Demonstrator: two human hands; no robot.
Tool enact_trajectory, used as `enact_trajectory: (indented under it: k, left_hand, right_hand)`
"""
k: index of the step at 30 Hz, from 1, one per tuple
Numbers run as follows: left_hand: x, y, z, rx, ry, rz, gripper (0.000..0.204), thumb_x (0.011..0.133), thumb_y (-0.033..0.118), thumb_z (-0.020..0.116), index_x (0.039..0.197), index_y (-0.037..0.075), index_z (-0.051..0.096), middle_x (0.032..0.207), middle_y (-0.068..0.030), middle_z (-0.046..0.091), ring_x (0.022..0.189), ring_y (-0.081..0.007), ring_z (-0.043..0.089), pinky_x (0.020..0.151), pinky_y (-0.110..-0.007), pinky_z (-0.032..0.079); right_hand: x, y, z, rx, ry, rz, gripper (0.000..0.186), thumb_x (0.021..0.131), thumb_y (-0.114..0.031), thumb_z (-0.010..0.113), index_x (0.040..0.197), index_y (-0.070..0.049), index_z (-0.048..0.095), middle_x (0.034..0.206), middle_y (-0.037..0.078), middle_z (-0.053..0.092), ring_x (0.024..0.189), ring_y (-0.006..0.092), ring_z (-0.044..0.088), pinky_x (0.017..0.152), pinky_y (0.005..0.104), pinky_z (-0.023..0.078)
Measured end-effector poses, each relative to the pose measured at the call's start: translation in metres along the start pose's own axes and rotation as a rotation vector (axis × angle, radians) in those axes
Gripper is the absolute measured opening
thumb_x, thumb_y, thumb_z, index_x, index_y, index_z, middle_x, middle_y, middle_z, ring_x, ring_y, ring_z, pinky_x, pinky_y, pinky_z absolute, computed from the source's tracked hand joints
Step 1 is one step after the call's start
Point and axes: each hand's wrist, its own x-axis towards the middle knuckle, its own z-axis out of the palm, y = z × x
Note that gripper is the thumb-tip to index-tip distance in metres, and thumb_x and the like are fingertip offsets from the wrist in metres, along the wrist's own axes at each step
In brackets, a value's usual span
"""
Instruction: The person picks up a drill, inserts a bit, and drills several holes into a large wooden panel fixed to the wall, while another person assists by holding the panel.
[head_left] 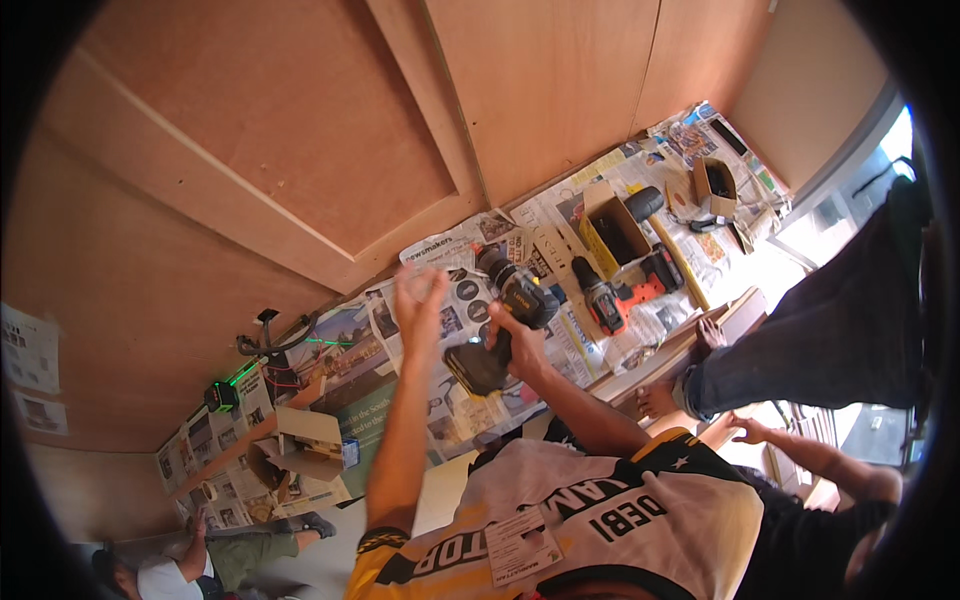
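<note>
My right hand (512, 335) grips the handle of a black and yellow cordless drill (522, 295), angled with its chuck toward the wall and its battery toward me. My left hand (420, 300) is raised left of the drill, blurred, with fingers apart and nothing visible in them. Beneath both is a bench covered in newspaper (380, 330). An orange and black drill (610, 300) lies to the right, beside an open cardboard box (615, 230).
Plywood panels (300, 130) stand behind the bench. A green laser device (222, 397) and cardboard boxes (315, 450) are at left, a smaller box (715, 185) at far right. A person in jeans (800, 330) stands barefoot at right; other people (850, 500) (200, 570) are at both sides.
</note>
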Motion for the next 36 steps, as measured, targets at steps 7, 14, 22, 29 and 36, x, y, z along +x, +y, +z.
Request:
enact_trajectory:
  k: [7, 14, 22, 29, 36]
  left_hand:
    - [0.142, 0.233, 0.12, 0.951, 0.412, 1.551, 0.054, 0.1, 0.029, 0.067, 0.142, -0.003, 0.055, 0.146, -0.0248, 0.056, 0.134, -0.0362, 0.055, 0.11, -0.049, 0.044]
    - [0.27, 0.232, 0.16, 1.157, 0.834, 1.867, 0.063, 0.111, 0.037, 0.032, 0.158, -0.006, 0.033, 0.165, -0.0278, 0.029, 0.153, -0.0444, 0.03, 0.123, -0.055, 0.027]
    - [0.293, 0.225, 0.16, 1.072, 0.888, 1.975, 0.062, 0.111, 0.037, 0.032, 0.157, -0.004, 0.039, 0.164, -0.0241, 0.034, 0.152, -0.0409, 0.035, 0.122, -0.053, 0.028]
    - [0.29, 0.231, 0.154, 1.041, 0.914, 1.913, 0.061, 0.106, 0.03, 0.042, 0.159, 0.0, 0.037, 0.166, -0.0223, 0.032, 0.151, -0.0439, 0.035, 0.122, -0.055, 0.028]
    - [0.34, 0.233, 0.153, 0.879, 1.07, 2.152, 0.079, 0.092, 0.015, 0.065, 0.163, 0.007, 0.031, 0.166, -0.0207, 0.033, 0.15, -0.0437, 0.036, 0.121, -0.057, 0.029]
  right_hand:
    - [0.148, 0.008, 0.007, 0.258, 0.032, -0.094, 0.023, 0.089, -0.006, 0.069, 0.11, -0.001, 0.061, 0.072, 0.006, 0.057, 0.056, 0.0191, 0.057, 0.055, 0.0353, 0.051]
    - [0.163, 0.023, 0.013, 0.485, 0.019, 0.029, 0.024, 0.09, -0.006, 0.066, 0.113, -0.003, 0.061, 0.074, 0.005, 0.056, 0.061, 0.0188, 0.056, 0.061, 0.0373, 0.052]
    - [0.17, 0.018, 0.013, 0.473, 0.011, 0.057, 0.019, 0.091, -0.009, 0.064, 0.109, -0.007, 0.059, 0.073, 0.004, 0.052, 0.063, 0.0189, 0.054, 0.065, 0.0379, 0.05]
    - [0.179, 0.02, 0.011, 0.396, -0.079, 0.072, 0.014, 0.092, -0.009, 0.063, 0.103, -0.008, 0.056, 0.074, 0.003, 0.051, 0.063, 0.0178, 0.053, 0.066, 0.0385, 0.05]
    - [0.177, 0.024, 0.019, 0.402, -0.065, 0.072, 0.014, 0.091, -0.012, 0.062, 0.102, -0.011, 0.054, 0.074, 0.001, 0.046, 0.066, 0.0167, 0.05, 0.07, 0.0387, 0.048]
